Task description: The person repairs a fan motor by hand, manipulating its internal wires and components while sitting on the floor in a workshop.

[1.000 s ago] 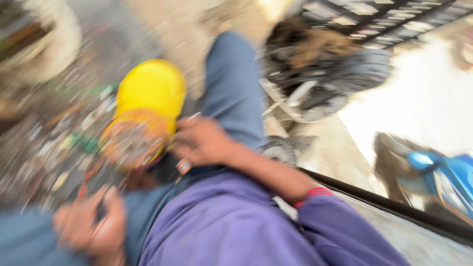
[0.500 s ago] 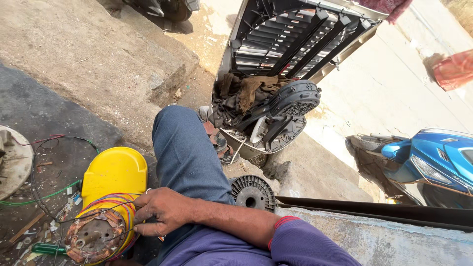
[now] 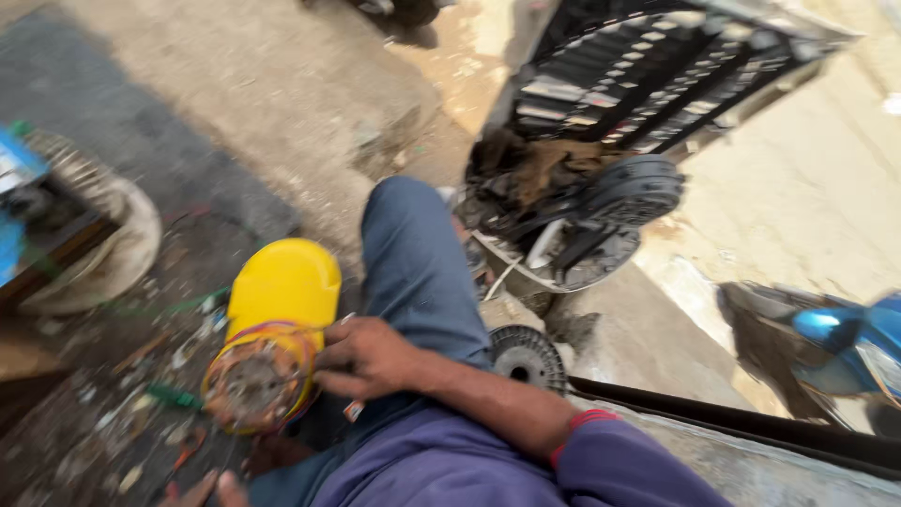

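Compared with before, right hand (image 3: 361, 361) now grips the wound end of the yellow motor (image 3: 272, 329) at lower left; left hand (image 3: 208, 490) barely shows, its grip unclear.

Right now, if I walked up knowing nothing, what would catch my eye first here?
Most likely the bright yellow motor housing at lower left, with coloured windings showing at its open end, and the right hand resting against it. Above the bent knee in blue jeans sits a heap of dark fan parts under a slatted black grille. A blue scooter stands at the right edge.
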